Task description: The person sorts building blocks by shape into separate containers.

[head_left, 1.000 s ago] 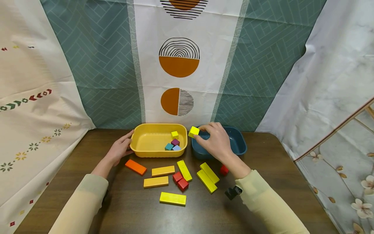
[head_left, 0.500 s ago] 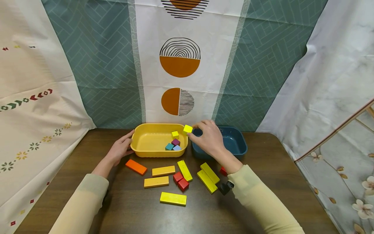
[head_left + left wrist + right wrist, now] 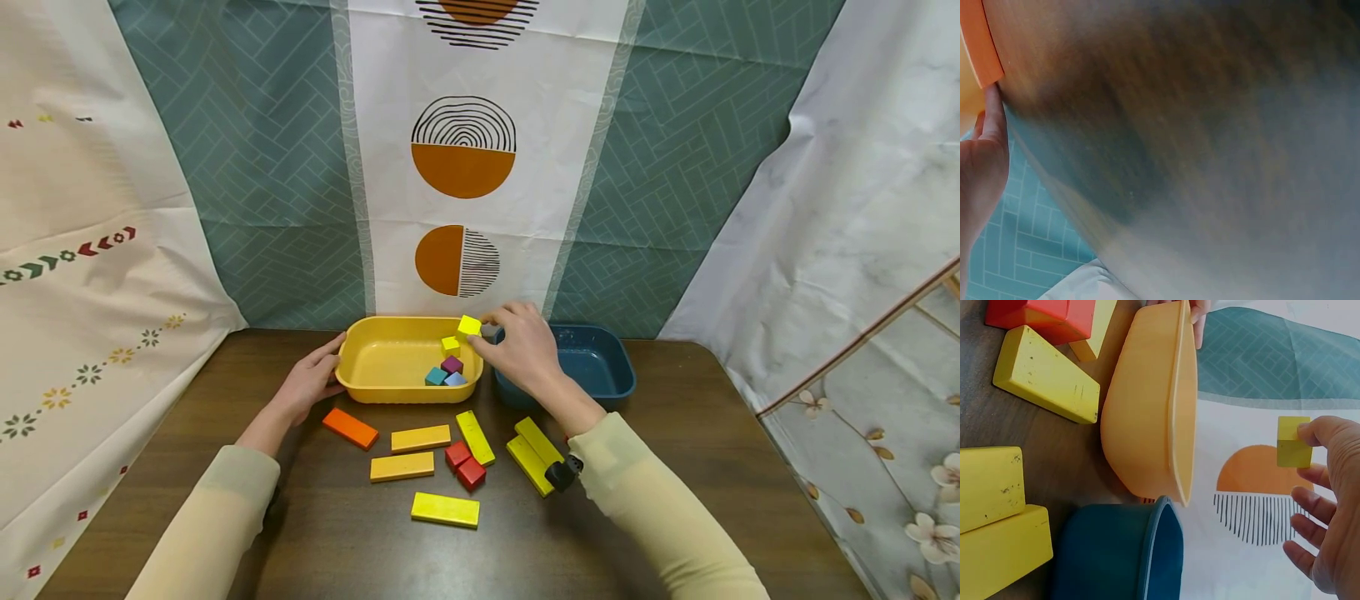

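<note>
My right hand (image 3: pixel 525 346) pinches a yellow cube (image 3: pixel 469 327) between thumb and index finger, its other fingers loosely spread. In the head view the cube overlaps the right back part of the yellow tub (image 3: pixel 390 393); the right wrist view shows that cube (image 3: pixel 1294 453) above the rims. Inside the tub's right end lie another yellow cube (image 3: pixel 450 347), a purple cube (image 3: pixel 452 365), a teal cube (image 3: pixel 436 377) and a light blue cube (image 3: pixel 455 379). My left hand (image 3: pixel 303 383) rests against the tub's left end, fingers extended along it; the left wrist view catches only part of it.
A dark blue tub (image 3: pixel 600 367) stands just right of the yellow one. Before them on the wooden table (image 3: pixel 337 550) lie an orange block (image 3: pixel 350 427), two light orange blocks (image 3: pixel 420 438), several yellow blocks (image 3: pixel 445 509) and red cubes (image 3: pixel 471 473). A patterned cloth (image 3: pixel 277 167) hangs behind.
My right hand has carried the yellow cube leftward from the blue tub's near-left edge to over the yellow tub's right end. The left hand has stayed at the tub.
</note>
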`<act>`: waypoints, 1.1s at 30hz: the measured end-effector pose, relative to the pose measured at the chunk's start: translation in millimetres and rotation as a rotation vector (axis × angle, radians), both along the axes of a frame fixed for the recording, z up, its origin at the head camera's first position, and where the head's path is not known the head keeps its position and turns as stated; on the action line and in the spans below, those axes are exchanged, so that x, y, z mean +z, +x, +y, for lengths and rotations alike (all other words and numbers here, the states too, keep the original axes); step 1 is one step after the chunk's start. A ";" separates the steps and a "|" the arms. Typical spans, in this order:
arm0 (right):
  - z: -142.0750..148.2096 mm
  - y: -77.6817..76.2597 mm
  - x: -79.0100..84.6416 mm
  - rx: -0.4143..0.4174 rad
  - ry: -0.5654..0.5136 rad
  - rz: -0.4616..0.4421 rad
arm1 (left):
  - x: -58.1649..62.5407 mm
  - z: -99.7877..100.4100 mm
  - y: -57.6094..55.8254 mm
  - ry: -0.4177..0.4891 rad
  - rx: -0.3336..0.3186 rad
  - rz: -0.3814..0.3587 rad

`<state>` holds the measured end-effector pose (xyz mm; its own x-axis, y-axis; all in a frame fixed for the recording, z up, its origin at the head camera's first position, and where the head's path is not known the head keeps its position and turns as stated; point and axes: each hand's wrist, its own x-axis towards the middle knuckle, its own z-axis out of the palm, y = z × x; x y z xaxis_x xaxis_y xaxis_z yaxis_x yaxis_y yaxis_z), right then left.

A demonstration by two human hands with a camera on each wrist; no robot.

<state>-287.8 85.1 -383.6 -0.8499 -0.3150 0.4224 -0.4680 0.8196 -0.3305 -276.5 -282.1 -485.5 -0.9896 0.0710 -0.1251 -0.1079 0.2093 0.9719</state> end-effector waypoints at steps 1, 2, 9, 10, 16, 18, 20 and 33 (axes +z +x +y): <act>-0.8 -0.7 -0.3 0.001 0.002 0.000 | 0.1 0.1 0.2 -0.001 -0.001 0.002; -1.7 -1.3 -0.5 0.003 0.000 -0.002 | 0.1 -0.1 0.2 0.002 0.003 -0.001; -8.8 -4.7 -2.4 0.013 0.004 -0.003 | -1.7 -0.3 0.4 -0.002 -0.001 0.004; -9.9 -5.0 -2.8 0.013 0.005 -0.003 | -1.6 -0.2 0.3 -0.001 -0.001 0.003; -16.1 -7.4 -6.0 0.010 0.019 -0.003 | -0.8 0.4 -0.5 0.006 0.005 -0.002; -17.9 -8.3 -7.3 0.009 0.025 -0.007 | -1.2 0.3 -0.8 0.009 0.005 -0.004; -19.5 -9.2 -9.0 0.008 0.032 -0.013 | -1.2 0.2 -0.7 0.009 0.005 -0.004; -27.6 -15.1 -20.0 -0.002 0.050 -0.047 | -0.6 2.3 1.3 0.007 0.008 -0.005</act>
<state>-303.0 57.5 -403.6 -0.8690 -0.3330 0.3660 -0.4514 0.8364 -0.3109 -275.1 -279.8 -486.1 -0.9895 0.0640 -0.1293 -0.1140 0.2018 0.9728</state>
